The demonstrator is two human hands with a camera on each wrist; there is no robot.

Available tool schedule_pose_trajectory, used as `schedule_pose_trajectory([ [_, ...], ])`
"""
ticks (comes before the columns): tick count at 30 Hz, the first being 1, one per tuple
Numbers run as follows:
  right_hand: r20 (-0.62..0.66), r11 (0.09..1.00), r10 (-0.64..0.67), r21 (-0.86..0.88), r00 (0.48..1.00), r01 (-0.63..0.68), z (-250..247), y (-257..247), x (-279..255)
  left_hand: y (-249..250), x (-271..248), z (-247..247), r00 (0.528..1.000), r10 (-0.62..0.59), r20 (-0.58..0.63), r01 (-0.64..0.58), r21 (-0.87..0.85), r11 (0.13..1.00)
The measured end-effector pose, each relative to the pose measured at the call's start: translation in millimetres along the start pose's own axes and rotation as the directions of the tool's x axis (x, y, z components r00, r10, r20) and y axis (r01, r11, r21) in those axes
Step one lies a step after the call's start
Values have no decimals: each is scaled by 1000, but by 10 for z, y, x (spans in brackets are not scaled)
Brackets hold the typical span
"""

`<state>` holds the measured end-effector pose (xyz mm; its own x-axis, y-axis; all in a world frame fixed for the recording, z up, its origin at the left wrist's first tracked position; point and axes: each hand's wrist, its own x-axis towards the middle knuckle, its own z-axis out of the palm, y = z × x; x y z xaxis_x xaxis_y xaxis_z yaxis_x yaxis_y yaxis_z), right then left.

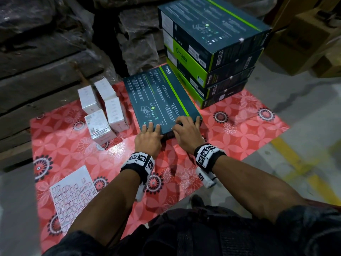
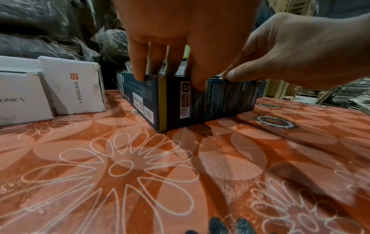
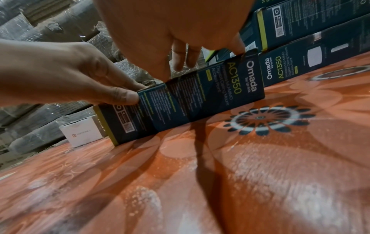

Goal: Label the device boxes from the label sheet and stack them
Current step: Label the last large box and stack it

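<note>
Head view: dark teal Omada box [image 1: 160, 97] lies flat on red floral mat [image 1: 245, 130], back panel up, lime stripe along its right edge; near side reads "AC1350".
Box pos.: just left of stack of Omada boxes [image 1: 212, 52], four high visible; white Portronics boxes [image 1: 103, 108] grouped to its left.
Left hand [image 1: 148, 138]: at near-left corner; fingers straight over top face, thumb [image 2: 197, 82] down on near side panel, i.e. gripping the edge.
Right hand [image 1: 186, 133]: at near-right corner; fingers curled over top edge, thumb [image 2: 233, 73] at top rim. Gripping box too.
Wrists: black bands w/ marker tags.
Label sheet [image 1: 72, 196]: flat on mat, near-left corner, well apart from both hands.
</note>
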<state>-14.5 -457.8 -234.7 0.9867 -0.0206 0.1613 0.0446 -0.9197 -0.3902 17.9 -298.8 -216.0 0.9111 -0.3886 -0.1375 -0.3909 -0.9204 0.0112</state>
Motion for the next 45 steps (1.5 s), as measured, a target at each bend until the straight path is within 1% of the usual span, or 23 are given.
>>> schedule_pose_trajectory([
  [14,20,999,12,32,1000,-12,-22,14,-21,-1,-5,-20,1000,11,-4,-12,-13,1000],
  [16,-45,995,27,98,999,-23,-13,69,-31,-7,-6,-20,1000,9,-9,-9,-18,1000],
  [17,-107,987,56,158,993,-39,-14,94,-37,-10,-5,-16,1000,9,-10,-9,-22,1000],
  [18,-152,969,119,235,981,-81,-23,114,-45,-11,-5,-12,1000,9,-11,-9,-24,1000],
  [19,-162,934,217,321,963,-156,-43,123,-53,-13,-6,-7,1000,10,-14,-10,-22,1000],
  [20,-138,878,340,400,930,-262,-61,128,-54,-13,-8,-5,1000,12,-15,-12,-18,1000],
  [21,-87,798,466,470,880,-376,-63,138,-43,-13,-7,-4,1000,14,-18,-14,-16,1000],
  [22,-11,694,574,537,819,-479,-62,142,-26,-13,-9,-6,1000,16,-19,-17,-15,1000],
  [23,99,561,652,603,752,-567,-56,133,-8,-12,-9,-7,1000,17,-21,-18,-14,1000],
  [24,229,415,690,652,687,-635,-52,106,6,-11,-13,-15,1000,13,-24,-14,-13,1000],
  [25,356,269,695,677,625,-685,-45,77,19,-9,-12,-18,1000,11,-25,-11,-11,1000],
  [26,448,157,680,684,580,-712,-38,50,33,-4,-10,-22,1000,10,-24,-10,-10,1000],
  [27,503,96,658,683,560,-724,-26,19,56,-8,-14,-21,1000,6,-24,-6,-11,1000],
  [28,535,63,635,683,557,-728,-15,-4,80,-8,-12,-22,1000,5,-20,-5,-11,1000],
  [30,578,33,586,684,569,-729,-9,-59,134,-10,-7,-25,1000,1,-14,-1,-16,1000],
  [34,604,-11,565,686,561,-727,20,-114,192,-7,5,-25,1000,-1,-7,1,-21,1000],
  [38,587,-8,580,697,565,-717,38,-141,198,-8,17,-8,1000,-4,-4,4,-16,1000],
  [43,559,13,574,724,598,-689,74,-128,187,-7,18,7,1000,-10,-5,10,-4,1000],
  [45,554,9,576,731,601,-682,85,-134,186,-11,22,12,1000,-12,-6,12,-7,1000],
])
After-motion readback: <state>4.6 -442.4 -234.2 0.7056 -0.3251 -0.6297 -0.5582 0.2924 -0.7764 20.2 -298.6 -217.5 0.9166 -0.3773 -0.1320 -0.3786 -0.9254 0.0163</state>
